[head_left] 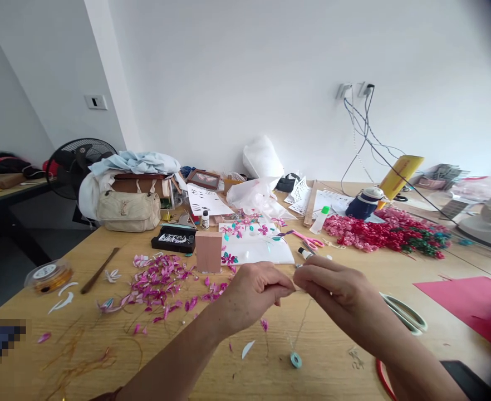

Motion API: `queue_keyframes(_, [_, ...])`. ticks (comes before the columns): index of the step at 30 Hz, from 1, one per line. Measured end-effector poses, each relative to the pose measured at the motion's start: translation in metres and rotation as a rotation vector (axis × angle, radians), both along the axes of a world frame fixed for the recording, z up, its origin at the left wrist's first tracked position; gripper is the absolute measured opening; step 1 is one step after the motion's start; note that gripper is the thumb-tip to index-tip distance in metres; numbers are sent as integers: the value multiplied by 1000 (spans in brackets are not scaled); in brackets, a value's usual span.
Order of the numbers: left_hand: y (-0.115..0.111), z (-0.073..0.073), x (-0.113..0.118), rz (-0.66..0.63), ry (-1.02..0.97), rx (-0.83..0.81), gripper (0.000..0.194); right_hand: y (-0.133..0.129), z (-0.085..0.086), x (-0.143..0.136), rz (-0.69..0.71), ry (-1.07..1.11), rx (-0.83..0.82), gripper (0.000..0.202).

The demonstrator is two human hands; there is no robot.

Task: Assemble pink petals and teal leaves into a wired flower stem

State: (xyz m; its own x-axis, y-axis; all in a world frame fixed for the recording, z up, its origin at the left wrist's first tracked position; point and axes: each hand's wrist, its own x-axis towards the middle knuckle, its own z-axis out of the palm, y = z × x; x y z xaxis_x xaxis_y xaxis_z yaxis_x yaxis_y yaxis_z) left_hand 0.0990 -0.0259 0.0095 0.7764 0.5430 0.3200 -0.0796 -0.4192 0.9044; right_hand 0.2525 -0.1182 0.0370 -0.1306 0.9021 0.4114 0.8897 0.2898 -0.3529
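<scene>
My left hand (pixel 256 292) and my right hand (pixel 337 292) meet above the table, their fingertips pinched almost together. What lies between the left fingertips is too small to make out. A thin thread (pixel 304 320) hangs from under my right hand's fingers and runs down to a small teal bobbin (pixel 296 360) on the table. Below my left hand lies a pink petal (pixel 264 324) on a fine stem. A white leaf-shaped piece (pixel 248 349) is beside it. Loose magenta petals (pixel 157 284) are heaped to the left.
Behind my hands, a white sheet (pixel 266 253) with colourful flowers lies beside a wooden block (pixel 209 252). Pink scissors (pixel 310 240), green-handled scissors (pixel 404 313) and red bead-like bunches (pixel 379 231) are on the right. A spool of golden thread (pixel 49 277) sits far left.
</scene>
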Motion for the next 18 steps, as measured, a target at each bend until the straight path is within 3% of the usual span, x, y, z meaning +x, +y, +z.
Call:
queue_keyframes(4, [3,-4,0,-61,-103,-245,8,7,-13,4,20,269,-33,25])
queue_keyframes(7, [6,-7,2,-32,-154,-313,8,10,-27,0,-14,499,-35,27])
queue_keyframes(12, [7,-9,5,66,-211,-254,8,13,-40,-12,-111,744,65,20])
queue_keyframes(18, [4,-10,7,127,-217,-180,9,18,-42,-22,-170,788,198,15])
